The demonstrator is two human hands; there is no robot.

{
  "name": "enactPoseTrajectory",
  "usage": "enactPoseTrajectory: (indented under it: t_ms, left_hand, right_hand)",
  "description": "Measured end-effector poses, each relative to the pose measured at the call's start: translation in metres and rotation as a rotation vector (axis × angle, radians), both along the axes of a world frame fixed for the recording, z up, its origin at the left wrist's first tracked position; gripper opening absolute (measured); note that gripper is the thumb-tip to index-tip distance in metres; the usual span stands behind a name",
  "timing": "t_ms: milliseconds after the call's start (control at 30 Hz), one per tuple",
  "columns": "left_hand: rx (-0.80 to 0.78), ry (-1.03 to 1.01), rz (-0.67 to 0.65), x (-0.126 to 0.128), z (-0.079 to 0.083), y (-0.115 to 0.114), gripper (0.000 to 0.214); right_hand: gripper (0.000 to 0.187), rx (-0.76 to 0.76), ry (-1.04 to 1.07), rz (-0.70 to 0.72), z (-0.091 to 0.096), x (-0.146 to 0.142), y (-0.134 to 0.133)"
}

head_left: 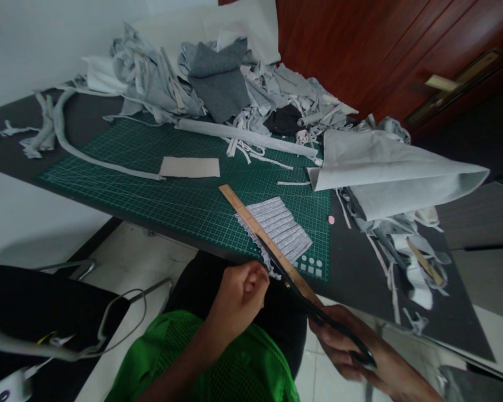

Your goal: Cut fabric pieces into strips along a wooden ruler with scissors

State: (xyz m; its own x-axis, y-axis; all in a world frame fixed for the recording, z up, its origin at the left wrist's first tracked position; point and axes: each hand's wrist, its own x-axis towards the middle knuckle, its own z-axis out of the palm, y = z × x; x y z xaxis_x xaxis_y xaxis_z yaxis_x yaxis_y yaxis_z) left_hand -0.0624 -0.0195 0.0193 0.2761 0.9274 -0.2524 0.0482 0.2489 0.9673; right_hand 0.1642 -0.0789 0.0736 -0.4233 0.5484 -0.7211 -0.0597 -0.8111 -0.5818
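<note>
My right hand point(347, 343) is wrapped round the black handles of a pair of scissors point(314, 310). The blades point up and left, alongside a wooden ruler point(268, 240). The near end of the ruler reaches my right fingers; whether they grip it too, I cannot tell. Under the ruler lies a grey ribbed piece of fabric point(283, 223), with a narrow frayed edge point(266, 259) sticking out on the ruler's left. Beside that edge, at the table's front, my left hand point(245, 287) is closed with fingers curled. What it holds, if anything, is hidden.
A green cutting mat point(129, 148) covers much of the dark table point(385, 268). On it lie a beige rectangular piece point(190, 167) and a long grey strip point(247, 137). Heaped grey scraps point(151, 78) line the back; a large folded cloth point(385, 167) lies right, near a small pink piece point(331, 220).
</note>
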Motion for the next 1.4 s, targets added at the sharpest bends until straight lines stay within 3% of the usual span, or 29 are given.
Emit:
enactPoseTrajectory:
  t_ms: [167,400,1167,1400]
  left_hand:
    - [0.038,0.225,0.014,-0.005,0.015,0.015,0.044]
    - [0.119,0.348,0.015,-0.001,0.021,0.026,0.04]
    - [0.113,0.35,0.005,-0.003,0.016,0.034,0.044]
    - [0.127,0.335,0.004,-0.003,0.018,0.033,0.045]
  right_hand:
    - [0.058,0.014,0.005,0.026,0.002,-0.003,0.003]
    - [0.061,0.031,-0.004,0.04,0.0,-0.004,0.003]
    - [0.055,0.009,0.051,0.056,0.003,0.01,0.009]
    - [0.061,-0.074,-0.064,0.009,0.007,0.015,0.011]
